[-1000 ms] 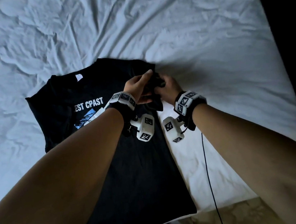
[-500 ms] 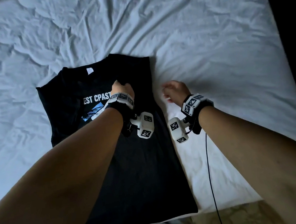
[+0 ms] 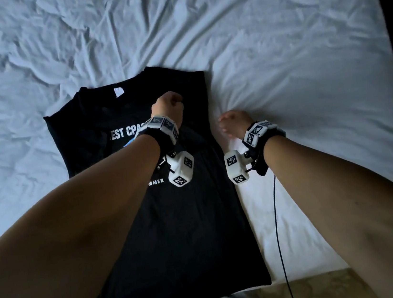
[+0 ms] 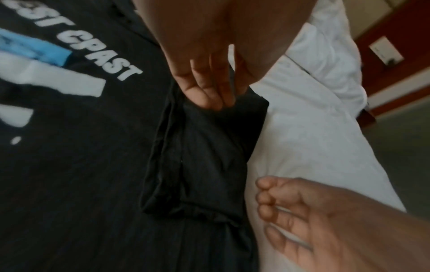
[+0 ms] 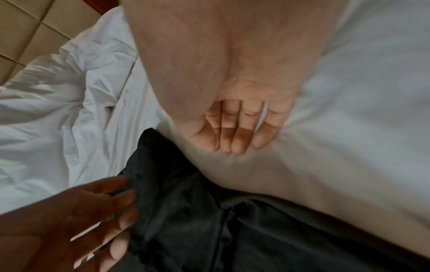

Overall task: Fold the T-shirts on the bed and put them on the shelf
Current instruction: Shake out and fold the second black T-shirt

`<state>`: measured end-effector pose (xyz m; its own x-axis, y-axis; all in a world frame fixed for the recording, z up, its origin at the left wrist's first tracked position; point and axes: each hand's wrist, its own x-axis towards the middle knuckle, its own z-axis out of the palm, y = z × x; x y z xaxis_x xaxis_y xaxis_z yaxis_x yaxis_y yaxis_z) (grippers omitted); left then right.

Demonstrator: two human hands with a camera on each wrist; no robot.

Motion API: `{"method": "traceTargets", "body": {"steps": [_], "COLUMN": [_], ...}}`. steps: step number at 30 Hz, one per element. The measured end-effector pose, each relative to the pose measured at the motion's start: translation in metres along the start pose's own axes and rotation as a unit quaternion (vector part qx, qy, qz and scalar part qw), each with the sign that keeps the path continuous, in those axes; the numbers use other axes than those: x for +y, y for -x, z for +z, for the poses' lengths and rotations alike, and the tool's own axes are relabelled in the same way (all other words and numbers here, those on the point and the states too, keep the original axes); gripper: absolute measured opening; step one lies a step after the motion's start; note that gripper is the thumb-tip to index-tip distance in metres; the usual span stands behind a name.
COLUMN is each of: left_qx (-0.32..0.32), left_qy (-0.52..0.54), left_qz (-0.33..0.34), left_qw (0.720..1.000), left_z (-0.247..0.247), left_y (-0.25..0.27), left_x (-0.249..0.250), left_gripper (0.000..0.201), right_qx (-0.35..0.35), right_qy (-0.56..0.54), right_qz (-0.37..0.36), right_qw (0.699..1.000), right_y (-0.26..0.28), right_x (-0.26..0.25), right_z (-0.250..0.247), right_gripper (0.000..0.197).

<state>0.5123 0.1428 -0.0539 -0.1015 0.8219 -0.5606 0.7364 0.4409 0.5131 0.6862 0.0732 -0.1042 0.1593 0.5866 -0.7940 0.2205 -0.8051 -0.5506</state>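
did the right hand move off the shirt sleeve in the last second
Yes. The right hand has left the folded sleeve of the black T-shirt and now lies to its right on the white bedsheet.

Black T-shirt lies flat, print side up, on the white bed sheet, centre to lower centre of the head view. White lettering, blue graphic. Right sleeve folded inward over the chest.
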Motion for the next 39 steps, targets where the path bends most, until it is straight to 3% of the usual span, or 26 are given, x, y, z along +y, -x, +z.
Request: {"method": "traceTargets", "body": {"steps": [4,9,12,15,17,20,25,28,31,34,39], "left_qx": [-0.085,-0.175,-0.181,-0.185,-0.174,-0.153,-0.121,-0.071,-0.084,-0.101,-0.093], "left_qy": [-0.095,-0.306,-0.386,-0.420,-0.416,-0.390,-0.211,-0.082,0.006,0.122,0.126], "left_qz": [0.091,0.225,0.249,0.255,0.251,0.235,0.164,0.053,-0.024,-0.083,-0.083], "left_qw": [0.988,0.908,0.870,0.851,0.857,0.877,0.956,0.993,0.996,0.984,0.984], "left_z": [0.010,0.012,0.017,0.028,0.035,0.037,0.019,-0.003,-0.026,-0.047,-0.078], "left_y": [-0.011,-0.023,-0.030,-0.028,-0.028,-0.026,-0.020,-0.013,-0.016,-0.018,-0.022], "left_x": [0.016,0.043,0.050,0.054,0.053,0.053,0.044,0.035,0.012,-0.007,-0.038], "left_gripper": [0.033,0.041,0.035,0.029,0.029,0.027,0.049,0.063,0.033,0.005,0.027], "right_qx": [-0.022,-0.100,-0.105,-0.098,-0.082,-0.063,-0.055,-0.091,-0.094,-0.094,-0.098], "right_qy": [-0.058,-0.081,-0.038,0.051,0.123,0.153,0.172,0.156,0.145,0.125,0.114], "right_qz": [0.026,0.082,0.071,0.031,0.005,-0.005,-0.002,0.014,0.009,0.006,-0.001], "right_qw": [0.998,0.988,0.991,0.993,0.989,0.986,0.984,0.983,0.985,0.988,0.989], "right_y": [-0.005,-0.006,-0.009,-0.009,-0.006,-0.001,0.027,0.042,0.060,0.077,0.091], "right_x": [-0.003,-0.008,-0.008,-0.009,-0.013,-0.020,-0.043,-0.055,-0.068,-0.078,-0.088], "right_z": [-0.005,-0.007,-0.001,0.005,0.007,0.011,0.020,0.031,0.048,0.065,0.101], "right_gripper": [0.019,0.004,0.008,0.020,0.029,0.023,0.021,0.017,0.014,0.025,0.024]}}
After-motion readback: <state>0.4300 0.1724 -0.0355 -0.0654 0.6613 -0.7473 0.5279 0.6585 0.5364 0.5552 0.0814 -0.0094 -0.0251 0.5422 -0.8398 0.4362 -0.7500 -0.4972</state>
